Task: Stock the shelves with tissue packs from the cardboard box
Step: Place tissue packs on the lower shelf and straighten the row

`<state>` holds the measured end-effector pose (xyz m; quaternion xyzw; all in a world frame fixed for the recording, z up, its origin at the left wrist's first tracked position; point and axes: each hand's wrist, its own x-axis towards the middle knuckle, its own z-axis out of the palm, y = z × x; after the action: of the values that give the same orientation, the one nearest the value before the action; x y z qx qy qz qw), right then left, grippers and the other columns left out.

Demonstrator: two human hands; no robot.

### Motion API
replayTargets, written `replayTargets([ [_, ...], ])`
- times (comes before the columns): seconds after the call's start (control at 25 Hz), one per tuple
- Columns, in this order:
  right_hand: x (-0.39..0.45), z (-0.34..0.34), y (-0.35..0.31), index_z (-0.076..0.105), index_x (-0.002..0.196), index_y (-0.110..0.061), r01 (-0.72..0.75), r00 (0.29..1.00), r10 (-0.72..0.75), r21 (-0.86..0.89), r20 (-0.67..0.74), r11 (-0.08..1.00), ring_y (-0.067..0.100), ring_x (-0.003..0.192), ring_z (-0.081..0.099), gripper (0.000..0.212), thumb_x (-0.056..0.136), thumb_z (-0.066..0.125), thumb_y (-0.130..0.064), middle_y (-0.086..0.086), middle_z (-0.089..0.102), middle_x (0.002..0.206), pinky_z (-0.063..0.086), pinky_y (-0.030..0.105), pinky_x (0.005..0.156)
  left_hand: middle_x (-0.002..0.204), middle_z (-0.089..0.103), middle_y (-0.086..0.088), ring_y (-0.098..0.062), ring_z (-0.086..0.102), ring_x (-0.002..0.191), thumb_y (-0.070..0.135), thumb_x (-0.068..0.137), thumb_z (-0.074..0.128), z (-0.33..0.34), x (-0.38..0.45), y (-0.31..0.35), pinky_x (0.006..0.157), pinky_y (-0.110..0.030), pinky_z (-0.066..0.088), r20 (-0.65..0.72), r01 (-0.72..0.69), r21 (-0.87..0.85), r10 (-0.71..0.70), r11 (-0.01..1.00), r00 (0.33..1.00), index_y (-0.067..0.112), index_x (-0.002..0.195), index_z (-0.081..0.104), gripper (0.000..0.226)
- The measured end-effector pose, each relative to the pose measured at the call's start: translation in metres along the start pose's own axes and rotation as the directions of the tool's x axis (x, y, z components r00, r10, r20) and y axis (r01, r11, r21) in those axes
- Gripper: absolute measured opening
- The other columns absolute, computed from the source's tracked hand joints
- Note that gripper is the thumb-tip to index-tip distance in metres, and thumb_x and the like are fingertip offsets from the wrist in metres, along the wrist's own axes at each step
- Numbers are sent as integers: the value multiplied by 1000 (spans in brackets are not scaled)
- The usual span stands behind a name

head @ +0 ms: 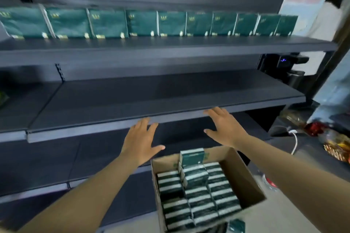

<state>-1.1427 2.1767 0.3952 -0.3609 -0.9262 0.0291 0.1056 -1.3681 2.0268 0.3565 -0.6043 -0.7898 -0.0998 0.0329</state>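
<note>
Upper shelf [170, 45]: stocked; row of green tissue packs [142, 23] standing upright, edge to edge.
Middle shelf [132, 100]: bare dark metal, matte, flat; not yet filled.
Cardboard box [246, 176]: open, brown; many packs left inside, glossy wrappers, striped edges.
Left hand [141, 141]: spread flat, holding nothing.
Right hand [223, 126]: spread flat, holding nothing, above box.

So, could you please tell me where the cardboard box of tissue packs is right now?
In the head view, the cardboard box sits low and right of centre, on the floor before the shelves, below the open right hand.
</note>
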Motion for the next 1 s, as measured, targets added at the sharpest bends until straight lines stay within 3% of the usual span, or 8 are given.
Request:
replayTargets([
  [0.12,-18,59,41,31,141,-24,-7,989,-1,53,145,999,20,132,29,59,90,57,-37,-3,35,141,35,39,104,157,12,-8,-25,13,144,61,88,49,78,-16,19,115,-36,20,141,97,-34,-92,995,986,20,149,20,79],
  [0.24,-34,121,77,31,141,-25,50,965,-58,38,254,998,20,130,33,57,91,54,-40,-3,36,140,30,33,101,149,30,-6,-26,30,136,61,85,53,160,-39,39,107,-37,32,224,197,-65,-178,978,958,18,146,29,78],
  [0.36,-49,185,105,36,139,-23,79,938,-111,109,328,991,20,127,36,56,89,57,-39,-1,41,138,31,32,102,134,49,-7,-29,45,123,57,74,67,230,-64,57,98,-43,42,280,284,-56,-258,957,925,19,135,46,75],
  [0.48,-59,245,122,42,137,-22,92,911,-158,187,380,978,21,130,34,54,88,60,-35,2,43,137,31,34,107,131,52,-12,-34,44,123,55,67,72,283,-79,58,96,-50,43,268,298,53,-301,953,915,17,127,52,74],
  [0.68,-59,310,125,39,141,-24,163,888,-237,213,393,963,24,134,29,55,90,59,-29,4,38,143,27,38,111,145,39,-18,-37,27,138,44,79,66,320,-84,45,107,-57,27,112,311,69,-317,948,942,10,139,44,72],
  [0.84,-45,332,119,36,142,-25,195,907,-248,184,340,963,27,132,32,58,90,61,-25,6,38,143,30,42,105,152,30,-14,-33,17,143,49,81,64,326,-88,49,111,-55,21,99,338,32,-339,941,935,12,145,35,79],
  [1.0,-40,343,115,47,133,-20,220,914,-254,141,317,965,26,121,40,50,86,63,-11,7,46,129,38,38,94,154,26,-11,-31,13,144,50,81,64,328,-87,49,112,-53,20,94,351,28,-352,936,931,14,146,34,81],
])
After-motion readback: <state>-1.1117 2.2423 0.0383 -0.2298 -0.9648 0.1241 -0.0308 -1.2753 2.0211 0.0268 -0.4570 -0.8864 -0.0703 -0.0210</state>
